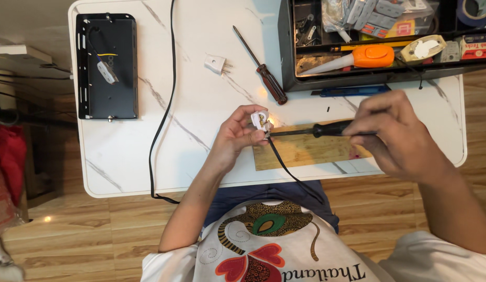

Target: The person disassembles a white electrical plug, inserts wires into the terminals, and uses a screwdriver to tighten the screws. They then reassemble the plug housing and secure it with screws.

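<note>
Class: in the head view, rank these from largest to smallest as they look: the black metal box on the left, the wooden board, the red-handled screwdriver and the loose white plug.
1. Black metal box
2. Wooden board, partly hidden by the hands, so its place against the box is unsure
3. Red-handled screwdriver
4. Loose white plug

A home workbench: marble-look table (201, 94), wood floor (96, 230), open toolbox (290, 62).

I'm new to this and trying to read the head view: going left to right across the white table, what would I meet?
Black box → black cable → white plug → left hand holding a white plug piece → red-handled screwdriver → right hand with a black screwdriver → toolbox at the far right.
</note>
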